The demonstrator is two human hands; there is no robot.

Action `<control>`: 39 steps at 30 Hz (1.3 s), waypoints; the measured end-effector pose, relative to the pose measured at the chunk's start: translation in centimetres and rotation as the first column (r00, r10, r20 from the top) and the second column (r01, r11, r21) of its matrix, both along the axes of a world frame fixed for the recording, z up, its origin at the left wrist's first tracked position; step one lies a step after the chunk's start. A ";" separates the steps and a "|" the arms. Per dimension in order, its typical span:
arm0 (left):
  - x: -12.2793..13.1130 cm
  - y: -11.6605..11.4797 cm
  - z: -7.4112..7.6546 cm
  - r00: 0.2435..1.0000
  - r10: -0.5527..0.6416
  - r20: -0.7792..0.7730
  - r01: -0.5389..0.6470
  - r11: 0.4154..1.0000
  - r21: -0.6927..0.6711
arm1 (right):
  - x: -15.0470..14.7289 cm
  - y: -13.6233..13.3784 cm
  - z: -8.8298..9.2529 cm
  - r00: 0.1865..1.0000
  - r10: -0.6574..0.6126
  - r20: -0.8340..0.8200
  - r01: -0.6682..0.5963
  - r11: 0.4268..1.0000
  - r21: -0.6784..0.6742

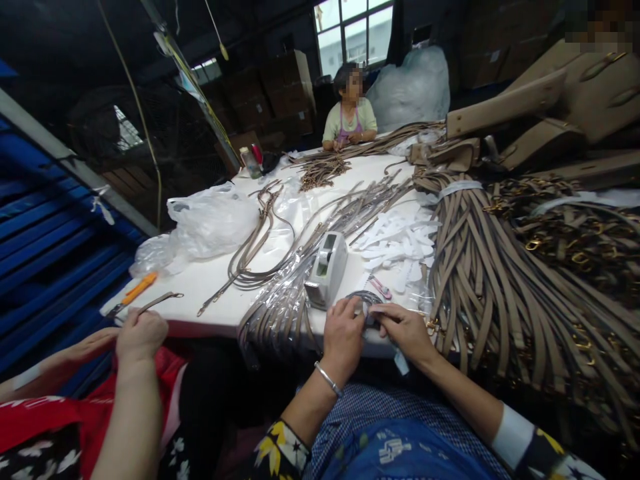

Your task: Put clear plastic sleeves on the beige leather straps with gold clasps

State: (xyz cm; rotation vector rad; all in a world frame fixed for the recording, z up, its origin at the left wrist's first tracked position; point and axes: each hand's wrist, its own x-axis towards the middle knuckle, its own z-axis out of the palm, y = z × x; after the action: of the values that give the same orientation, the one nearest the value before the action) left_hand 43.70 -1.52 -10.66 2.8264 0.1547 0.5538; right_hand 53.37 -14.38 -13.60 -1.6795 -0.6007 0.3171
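At the table's front edge, my left hand (345, 331) is closed, its fingertips pinching a coiled grey-brown strap (365, 295) close to my right hand. My right hand (409, 331) pinches a white strip (379, 309) against the strap; the fingers partly hide where they meet. A pale bluish tail (401, 363) hangs below the right fingers. Just beyond my left hand stands a grey tape dispenser (326, 270). Small pink-handled snips (380, 287) lie past the coil. A heap of white strips (400, 240) is spread behind them.
Plastic-wrapped straps (280, 300) drape over the front edge left of the dispenser. A large bundle of tan straps (480, 267) fills the right side. At left, a co-worker's hand (143, 331) holds a short strap beside an orange cutter (139, 288). Another person (349, 113) sits opposite.
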 end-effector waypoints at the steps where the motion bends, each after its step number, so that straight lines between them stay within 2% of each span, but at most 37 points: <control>1: 0.2 0.2 0.0 0.999 -0.033 0.013 0.034 0.999 -0.023 | 0.0 0.1 -0.2 0.999 -0.007 -0.050 0.007 1.000 0.004; 3: 0.5 0.7 -0.1 0.995 -0.097 0.016 0.098 0.988 -0.122 | 0.2 0.3 -0.5 0.991 0.004 -0.137 -0.001 1.000 0.020; 5: 0.6 1.2 -0.3 0.994 -0.111 0.005 0.109 0.965 -0.239 | 0.5 0.6 -0.7 0.980 0.032 -0.198 -0.022 0.999 0.049; 8: 0.7 1.7 -0.3 1.000 -0.027 -0.002 0.024 0.910 -0.413 | 0.8 0.9 -0.8 0.965 0.068 -0.253 -0.046 0.995 0.091; 11: 0.6 1.6 -0.2 1.000 0.031 0.007 -0.020 0.811 -0.585 | 0.9 1.0 -0.8 0.955 0.095 -0.279 -0.067 0.992 0.111; 13: 0.7 1.4 -0.2 0.998 0.064 0.029 -0.031 0.765 -0.643 | 0.8 1.0 -0.7 0.953 0.106 -0.285 -0.077 0.991 0.111; 16: 1.0 1.1 -0.6 0.987 0.149 0.063 -0.070 0.746 -0.662 | 0.7 1.0 -0.7 0.951 0.115 -0.286 -0.090 0.991 0.098; 19: 1.2 1.1 -1.0 0.980 0.180 0.084 -0.076 0.730 -0.679 | 0.8 0.9 -0.6 0.951 0.124 -0.283 -0.108 0.992 0.073; 26: 1.0 0.9 -1.0 0.979 0.146 0.139 -0.005 0.706 -0.708 | 1.1 1.0 0.6 0.942 0.143 -0.305 -0.143 0.989 0.023; 31: 1.0 0.9 -0.9 0.976 0.143 0.163 0.014 0.706 -0.708 | 1.5 1.3 0.8 0.917 0.194 -0.350 -0.186 0.981 0.058; 35: 0.7 0.8 -0.9 0.983 0.112 0.149 0.029 0.698 -0.715 | 1.0 1.3 0.8 0.926 0.144 -0.350 -0.118 0.989 0.092; 37: 0.4 0.8 -1.5 0.986 0.119 0.120 0.003 0.698 -0.716 | 0.4 1.5 0.8 0.936 0.098 -0.338 -0.077 0.994 0.074; 39: 0.7 1.3 -2.8 0.982 0.175 0.066 -0.072 0.682 -0.728 | 0.5 2.3 0.4 0.940 0.058 -0.336 -0.053 0.998 0.025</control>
State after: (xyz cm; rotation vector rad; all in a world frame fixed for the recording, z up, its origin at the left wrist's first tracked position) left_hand 44.36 -0.23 -13.46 1.9976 0.4391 0.5467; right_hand 53.86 -12.12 -13.23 -1.5483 -0.3931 0.6248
